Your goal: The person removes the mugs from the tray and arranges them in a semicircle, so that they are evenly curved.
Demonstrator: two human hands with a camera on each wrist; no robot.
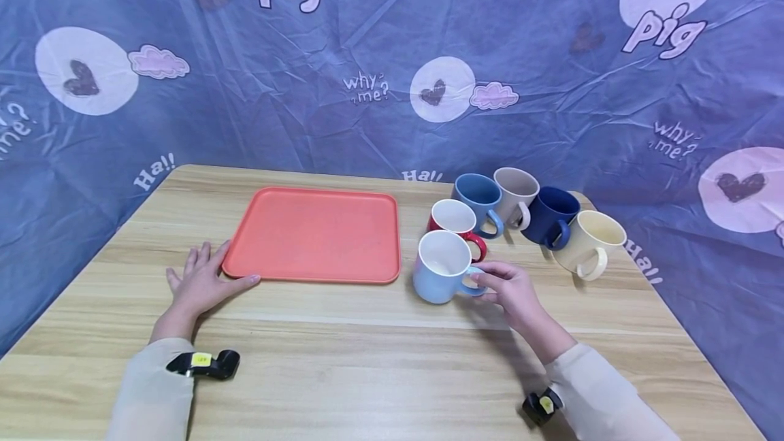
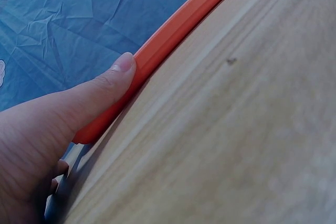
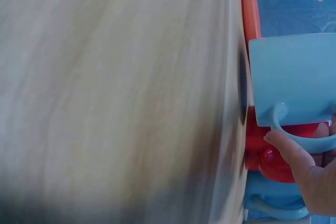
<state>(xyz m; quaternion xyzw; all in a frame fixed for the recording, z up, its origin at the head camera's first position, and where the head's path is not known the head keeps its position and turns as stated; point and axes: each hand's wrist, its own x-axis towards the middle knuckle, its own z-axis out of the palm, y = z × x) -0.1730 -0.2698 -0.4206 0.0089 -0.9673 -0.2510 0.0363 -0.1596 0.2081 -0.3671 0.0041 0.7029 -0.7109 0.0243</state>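
My right hand pinches the handle of a light blue mug, pale inside and upright, right of the tray. In the right wrist view the mug is close over the tabletop, with my thumb and fingers at its handle. My left hand is at the near left corner of a red-orange tray, fingers spread along the left side. Its thumb lies straight against the tray's front edge. Just behind the light blue mug is a red mug with a white inside, partly hidden.
Further back on the right stand a medium blue mug, a grey-beige mug, a navy mug and a cream mug, close together with handles toward me. A blue printed cloth hangs behind the wooden table.
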